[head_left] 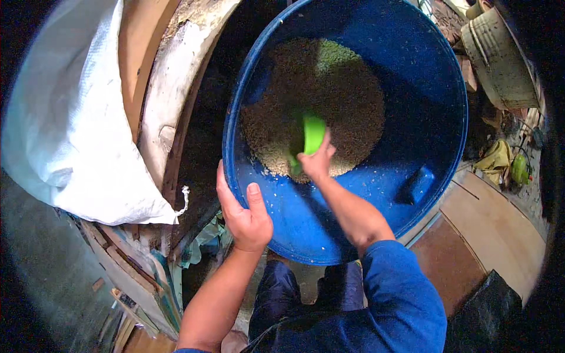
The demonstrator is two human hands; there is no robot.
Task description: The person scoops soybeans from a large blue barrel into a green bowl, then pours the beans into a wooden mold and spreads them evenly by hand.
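A cluttered shed floor with wooden boards lies around a big round blue plastic barrel (412,88). The right hand (316,160) reaches down inside, fingers wrapped around a green plastic scoop (312,135) dug into brown grain (329,88). The left hand (244,215) grips the barrel's near rim.

A large white woven plastic sack (70,123) lies beside a round weathered wooden ring (170,100), with a dented grey metal bucket (500,56) far off.

A white woven sack (70,117) leans left, wooden boards (500,235) cover the floor, dim light.
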